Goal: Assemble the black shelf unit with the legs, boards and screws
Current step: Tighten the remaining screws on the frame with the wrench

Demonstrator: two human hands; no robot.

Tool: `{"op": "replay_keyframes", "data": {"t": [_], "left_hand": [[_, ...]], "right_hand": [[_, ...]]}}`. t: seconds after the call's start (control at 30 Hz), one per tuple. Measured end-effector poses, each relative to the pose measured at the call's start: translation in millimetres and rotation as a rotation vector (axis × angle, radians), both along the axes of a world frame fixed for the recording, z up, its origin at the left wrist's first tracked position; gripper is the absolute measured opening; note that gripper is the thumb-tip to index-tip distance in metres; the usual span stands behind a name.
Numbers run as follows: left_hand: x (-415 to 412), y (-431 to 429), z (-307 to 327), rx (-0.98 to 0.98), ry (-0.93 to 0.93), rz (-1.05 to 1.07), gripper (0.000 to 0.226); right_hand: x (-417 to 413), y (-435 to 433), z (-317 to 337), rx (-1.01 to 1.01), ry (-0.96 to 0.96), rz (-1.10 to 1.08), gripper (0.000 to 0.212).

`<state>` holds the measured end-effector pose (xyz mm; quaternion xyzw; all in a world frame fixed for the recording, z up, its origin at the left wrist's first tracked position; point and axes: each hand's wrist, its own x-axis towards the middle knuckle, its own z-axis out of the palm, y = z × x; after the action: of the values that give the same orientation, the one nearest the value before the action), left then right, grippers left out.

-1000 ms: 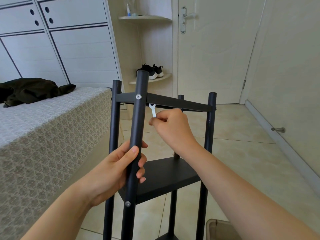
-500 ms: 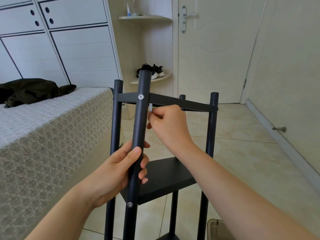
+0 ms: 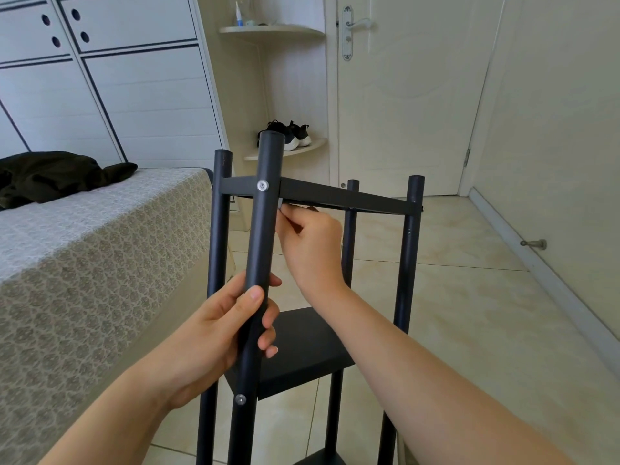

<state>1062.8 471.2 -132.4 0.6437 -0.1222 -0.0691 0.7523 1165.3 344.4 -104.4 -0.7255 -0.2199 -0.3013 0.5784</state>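
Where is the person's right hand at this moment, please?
In the head view the right hand sits just right of the near leg, directly beneath the top board, pinching a mostly hidden pale tool.

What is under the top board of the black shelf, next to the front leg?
The right hand pinches a small pale tool just beneath the top board. The front leg and the fingers cover most of it.

Dark garment (image 3: 50, 177) on bed (image 3: 100, 263); shoes (image 3: 288, 135) on corner shelf (image 3: 302, 150).
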Motion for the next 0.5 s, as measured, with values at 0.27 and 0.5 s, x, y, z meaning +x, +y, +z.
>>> {"op": "replay_keyframes", "data": {"t": [0.27,0.5], "left_hand": [[-1.3,-0.4,1.2,0.002,0.006,-0.008,0.033],[1.0,0.4,1.6,0.029,0.000,-0.014,0.036]], "right_hand": [[4.4,5.7,-5.9,0.074,-0.126,-0.061,0.016],[1.0,-7.1,-5.1,-0.058,0.042,0.015,0.030]]}}
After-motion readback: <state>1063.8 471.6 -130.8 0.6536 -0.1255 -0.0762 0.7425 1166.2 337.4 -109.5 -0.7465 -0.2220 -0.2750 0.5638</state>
